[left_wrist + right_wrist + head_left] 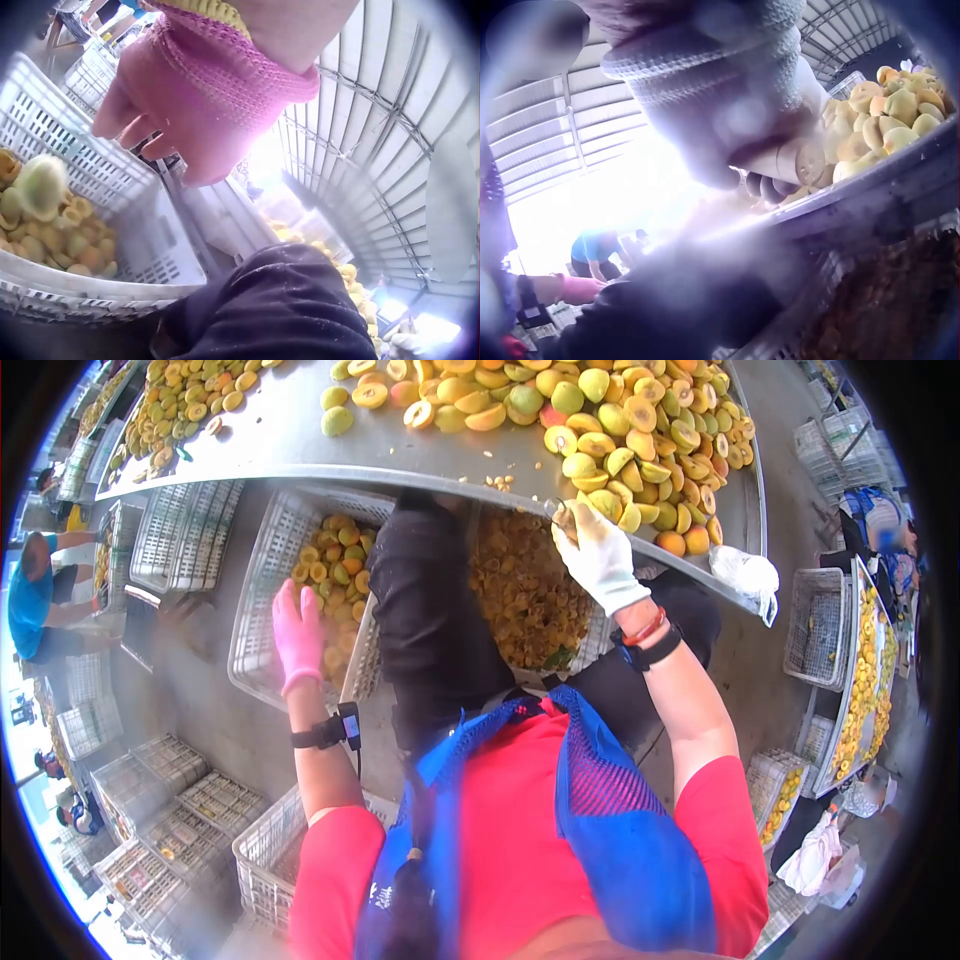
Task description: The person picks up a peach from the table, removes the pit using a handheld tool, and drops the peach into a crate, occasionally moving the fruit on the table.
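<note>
My left hand (pixel 299 632), in a pink glove, is above a white crate (pixel 250 605) of halved yellow, peach-like fruit (pixel 340 565). Its fingers are loosely extended and nothing is in them. In the left wrist view a blurred pale fruit half (pixel 41 186) shows over the pile in that crate, apart from the hand. My right hand (pixel 598 557), in a white glove, is at the front edge of the metal table (pixel 270 435), beside a heap of cut fruit (pixel 640 460). It grips a tool by its round wooden handle (pixel 799 161); the tool's working end is unclear.
Between my knees, under the table edge, stands a crate of brownish pits and scraps (pixel 530 590). A white plastic bag (pixel 745 580) hangs at the table's right corner. Stacked crates (pixel 185 535) stand on the left. A person in a blue shirt (pixel 38 595) works at far left.
</note>
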Demonstrator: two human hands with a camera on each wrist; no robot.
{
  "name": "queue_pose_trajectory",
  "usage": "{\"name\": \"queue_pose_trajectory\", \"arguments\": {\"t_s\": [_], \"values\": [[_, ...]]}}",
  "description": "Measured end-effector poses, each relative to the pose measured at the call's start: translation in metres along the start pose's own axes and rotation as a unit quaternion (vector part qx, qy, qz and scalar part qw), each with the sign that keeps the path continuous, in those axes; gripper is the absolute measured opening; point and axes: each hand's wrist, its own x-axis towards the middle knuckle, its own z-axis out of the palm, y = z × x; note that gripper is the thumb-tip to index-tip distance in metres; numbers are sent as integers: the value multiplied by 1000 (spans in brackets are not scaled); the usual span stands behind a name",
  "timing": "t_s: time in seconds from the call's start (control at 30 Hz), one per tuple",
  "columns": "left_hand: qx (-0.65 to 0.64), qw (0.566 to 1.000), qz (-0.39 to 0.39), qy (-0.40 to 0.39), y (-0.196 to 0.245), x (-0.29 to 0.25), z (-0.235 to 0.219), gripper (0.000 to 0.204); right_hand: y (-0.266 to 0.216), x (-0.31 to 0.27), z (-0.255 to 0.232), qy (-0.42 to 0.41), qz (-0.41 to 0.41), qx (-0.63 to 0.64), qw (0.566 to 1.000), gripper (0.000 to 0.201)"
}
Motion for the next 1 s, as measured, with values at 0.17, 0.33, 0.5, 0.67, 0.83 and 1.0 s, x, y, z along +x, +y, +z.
{"name": "queue_pose_trajectory", "arguments": {"t_s": [0.17, 0.33, 0.5, 0.67, 0.83, 1.0], "values": [[-62, 991, 114, 26, 62, 88, 19, 52, 32, 41, 30, 14, -29, -64, 997, 34], [-61, 990, 129, -7, 112, 197, 49, 59, 46, 57, 58, -29, 16, -79, 996, 26], [-7, 995, 97, -21, 99, 327, 106, 74, 33, 64, 72, -35, 24, -45, 998, 22], [70, 993, 40, -82, 117, 369, 146, 79, 33, 66, 72, -71, 50, -46, 995, 24], [10, 970, 150, -192, 147, 351, 171, 74, 30, 70, 68, -90, 70, -36, 993, 25], [-61, 897, 227, -374, 196, 264, 146, 65, 32, 72, 70, -97, 72, -15, 993, 19]]}}
